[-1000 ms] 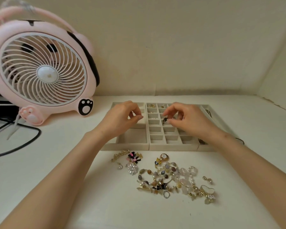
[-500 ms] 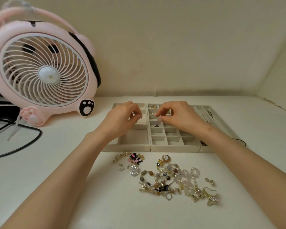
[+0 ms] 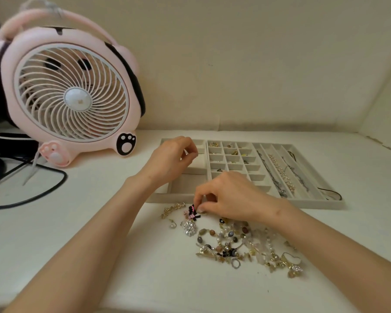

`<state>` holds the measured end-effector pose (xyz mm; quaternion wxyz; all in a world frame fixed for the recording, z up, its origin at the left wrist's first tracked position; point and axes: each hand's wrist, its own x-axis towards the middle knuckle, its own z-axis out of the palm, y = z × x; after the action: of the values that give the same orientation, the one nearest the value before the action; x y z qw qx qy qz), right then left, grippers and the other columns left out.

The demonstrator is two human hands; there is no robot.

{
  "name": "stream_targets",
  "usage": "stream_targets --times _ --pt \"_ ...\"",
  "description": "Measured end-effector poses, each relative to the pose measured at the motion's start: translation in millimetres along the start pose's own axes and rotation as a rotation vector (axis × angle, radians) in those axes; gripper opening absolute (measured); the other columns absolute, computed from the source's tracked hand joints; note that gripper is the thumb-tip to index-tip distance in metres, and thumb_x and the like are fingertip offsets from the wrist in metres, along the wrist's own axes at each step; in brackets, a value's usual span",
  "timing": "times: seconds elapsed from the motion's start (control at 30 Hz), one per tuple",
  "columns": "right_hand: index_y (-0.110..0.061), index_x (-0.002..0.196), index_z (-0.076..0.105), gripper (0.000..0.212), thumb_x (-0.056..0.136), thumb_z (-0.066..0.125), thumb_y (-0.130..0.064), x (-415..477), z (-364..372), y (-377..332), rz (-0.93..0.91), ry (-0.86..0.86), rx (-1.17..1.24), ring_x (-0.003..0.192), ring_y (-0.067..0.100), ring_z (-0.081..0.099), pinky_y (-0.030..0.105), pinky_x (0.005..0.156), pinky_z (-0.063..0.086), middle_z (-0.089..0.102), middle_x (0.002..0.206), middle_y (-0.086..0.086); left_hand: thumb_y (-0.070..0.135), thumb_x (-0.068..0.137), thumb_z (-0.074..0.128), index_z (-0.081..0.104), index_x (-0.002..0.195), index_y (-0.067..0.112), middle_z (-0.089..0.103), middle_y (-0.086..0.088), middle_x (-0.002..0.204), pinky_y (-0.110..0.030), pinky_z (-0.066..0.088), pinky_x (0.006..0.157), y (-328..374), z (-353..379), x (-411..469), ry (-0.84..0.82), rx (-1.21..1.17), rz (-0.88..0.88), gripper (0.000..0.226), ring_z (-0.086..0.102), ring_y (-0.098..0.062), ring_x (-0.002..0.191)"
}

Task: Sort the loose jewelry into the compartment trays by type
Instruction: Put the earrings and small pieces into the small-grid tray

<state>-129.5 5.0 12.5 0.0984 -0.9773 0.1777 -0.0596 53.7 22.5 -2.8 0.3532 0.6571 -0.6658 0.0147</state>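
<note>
Right hand (image 3: 230, 197) pinching black bow (image 3: 193, 213), long axis diagonal

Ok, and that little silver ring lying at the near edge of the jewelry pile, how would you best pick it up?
Probably by pinching the silver ring across its band from above, with the thumb coming in from the near side, where the table is bare. It seems to lie flat with its hole facing up, and the pile crowds its far side.
</note>
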Motion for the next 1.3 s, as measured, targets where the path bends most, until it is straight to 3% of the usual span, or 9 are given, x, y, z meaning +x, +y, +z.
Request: stream_targets --times 0.27,0.43,0.57,0.77,0.9,1.1,1.3 --pt "-0.030 0.091 0.071 0.009 0.089 0.063 -0.030 -15 -5 10 0.086 -0.011 0.004 0.059 -0.004 0.049 0.019 0.069 0.045 0.059 0.066 -0.016 0.019 0.090 0.056 0.061 0.088 0.016 0.061 0.004 0.091 -0.040 0.048 0.073 4 -2 0 -0.013 0.004 -0.008 0.007 0.056 -0.015 0.080" --pt "-0.025 0.079 0.072 0.004 0.082 0.071 -0.023 -21 -12 19 0.167 0.072 0.364 0.054 0.001 0.050 0.014 0.056 0.038 0.064 0.062 0.001 0.018 0.090 0.056 0.062 0.088 0.016 0.061 0.003 0.091 -0.040 0.048 0.073 4 -2 0 -0.025 0.007 -0.005 0.006 0.057 -0.016 0.079" --pt "-0.017 0.081 0.072 0.003 0.083 0.071 -0.018 -23 -12 22 0.219 0.057 0.528 0.049 0.001 0.052 0.007 0.054 0.038 0.060 0.056 -0.001 0.019 0.090 0.056 0.062 0.088 0.016 0.060 0.006 0.089 -0.040 0.049 0.073 4 -2 0 -0.039 0.026 0.003 0.007 0.056 -0.015 0.078" --pt "-0.025 0.082 0.072 0.002 0.083 0.071 -0.023 -22 -8 21 0.218 0.052 0.438 0.053 0.001 0.049 0.014 0.057 0.037 0.066 0.065 0.005 0.019 0.090 0.057 0.062 0.087 0.016 0.059 0.006 0.088 -0.039 0.048 0.073 5 0 0 -0.049 0.029 0.003 0.006 0.055 -0.015 0.078" --pt "-0.029 0.087 0.072 0.004 0.082 0.071 -0.029 -30 -9 16 0.166 0.019 0.372 0.053 0.000 0.047 0.015 0.057 0.036 0.060 0.061 -0.006 0.019 0.089 0.058 0.063 0.087 0.015 0.060 0.006 0.087 -0.038 0.048 0.073 7 0 0 -0.046 0.018 0.023 0.006 0.056 -0.015 0.077" --pt "-0.032 0.082 0.070 0.008 0.077 0.076 -0.030 -62 -17 9 0.035 -0.165 0.332 0.064 0.002 0.050 0.016 0.060 0.037 0.063 0.077 -0.006 0.018 0.092 0.056 0.063 0.091 0.015 0.058 0.010 0.088 -0.018 0.044 0.066 33 11 -8 -0.101 -0.057 0.159 0.008 0.054 -0.005 0.076" --pt "-0.030 0.083 0.068 0.009 0.077 0.074 -0.034 -79 -8 10 -0.003 -0.121 0.242 0.074 0.007 0.054 0.017 0.066 0.038 0.061 0.077 -0.011 0.015 0.091 0.056 0.064 0.090 0.015 0.052 0.021 0.084 -0.008 0.040 0.063 37 16 -10 -0.116 -0.089 0.191 0.007 0.052 0.003 0.075"
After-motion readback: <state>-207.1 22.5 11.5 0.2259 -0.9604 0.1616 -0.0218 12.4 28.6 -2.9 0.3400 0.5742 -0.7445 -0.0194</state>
